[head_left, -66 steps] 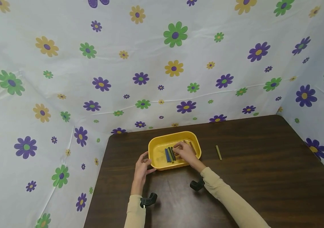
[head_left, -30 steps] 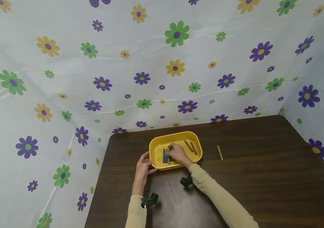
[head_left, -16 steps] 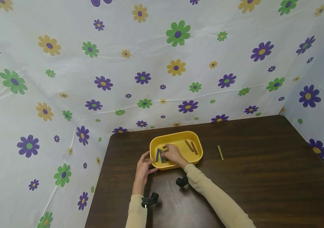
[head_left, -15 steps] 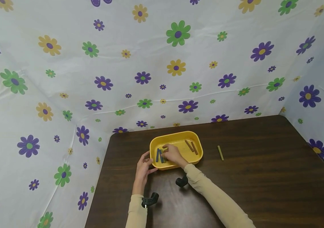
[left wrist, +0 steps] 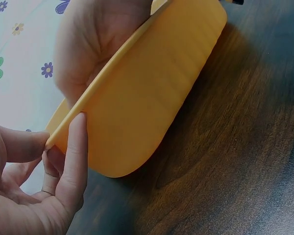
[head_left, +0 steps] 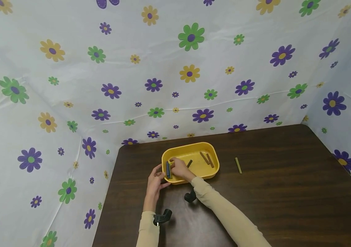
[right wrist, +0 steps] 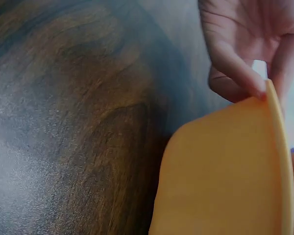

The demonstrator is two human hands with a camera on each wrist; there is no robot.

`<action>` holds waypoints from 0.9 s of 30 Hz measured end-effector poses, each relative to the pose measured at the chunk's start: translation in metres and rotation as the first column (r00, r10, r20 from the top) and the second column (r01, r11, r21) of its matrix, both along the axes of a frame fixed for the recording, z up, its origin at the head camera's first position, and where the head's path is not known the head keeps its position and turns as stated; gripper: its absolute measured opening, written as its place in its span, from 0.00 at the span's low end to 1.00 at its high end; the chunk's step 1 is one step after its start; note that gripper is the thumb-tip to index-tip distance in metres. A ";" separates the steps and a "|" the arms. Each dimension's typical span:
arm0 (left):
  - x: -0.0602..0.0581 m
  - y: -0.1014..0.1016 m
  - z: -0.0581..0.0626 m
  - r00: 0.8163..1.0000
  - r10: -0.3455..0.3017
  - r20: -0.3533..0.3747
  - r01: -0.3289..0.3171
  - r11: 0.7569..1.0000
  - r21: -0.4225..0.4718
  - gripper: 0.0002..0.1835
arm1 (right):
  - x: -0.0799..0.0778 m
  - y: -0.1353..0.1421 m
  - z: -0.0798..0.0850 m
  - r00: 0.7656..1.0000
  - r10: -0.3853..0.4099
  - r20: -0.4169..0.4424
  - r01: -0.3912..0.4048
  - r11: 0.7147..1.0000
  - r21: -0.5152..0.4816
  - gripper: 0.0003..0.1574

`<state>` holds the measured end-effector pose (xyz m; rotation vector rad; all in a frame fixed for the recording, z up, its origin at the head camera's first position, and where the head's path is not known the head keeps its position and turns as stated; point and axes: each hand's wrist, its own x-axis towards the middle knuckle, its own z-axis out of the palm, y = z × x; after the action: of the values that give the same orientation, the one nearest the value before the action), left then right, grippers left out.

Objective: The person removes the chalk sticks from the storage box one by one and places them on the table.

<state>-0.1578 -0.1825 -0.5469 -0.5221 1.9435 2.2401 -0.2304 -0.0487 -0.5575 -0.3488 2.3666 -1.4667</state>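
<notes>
My left hand (head_left: 153,183) pinches the near left corner of a yellow plastic tray (head_left: 190,148). In the left wrist view, thumb and fingers of the left hand (left wrist: 49,181) clasp the tray's rim (left wrist: 112,63). My right hand (head_left: 181,168) is inside the tray at its left end, touching a bunch of crayon-like sticks. Blue sticks (head_left: 167,169) and a green stick (head_left: 171,173) lie against the left wall. The right fingertips are mostly hidden behind the hand, and by the tray wall in the left wrist view.
A dark green stick (head_left: 189,163) lies mid-tray, with two brown sticks (head_left: 204,157) at the right end. One olive stick (head_left: 238,165) lies on the dark wooden table (head_left: 274,192), right of the tray. Flower-patterned white cloth (head_left: 163,51) hangs behind.
My right hand has moved left inside the tray, and the blue and green sticks have shifted left to the wall. A dark green stick now shows behind the hand. My left hand stays put.
</notes>
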 end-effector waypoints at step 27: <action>0.012 0.005 0.028 0.999 -0.037 0.000 0.037 0.999 -0.005 0.27 | 0.001 -0.007 0.007 0.956 -0.026 0.292 0.102 0.964 -0.247 0.51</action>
<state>-0.1461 -0.1780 -0.5184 -0.4819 1.9428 2.2136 -0.2295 -0.0559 -0.5510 -0.1102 1.9800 -1.7343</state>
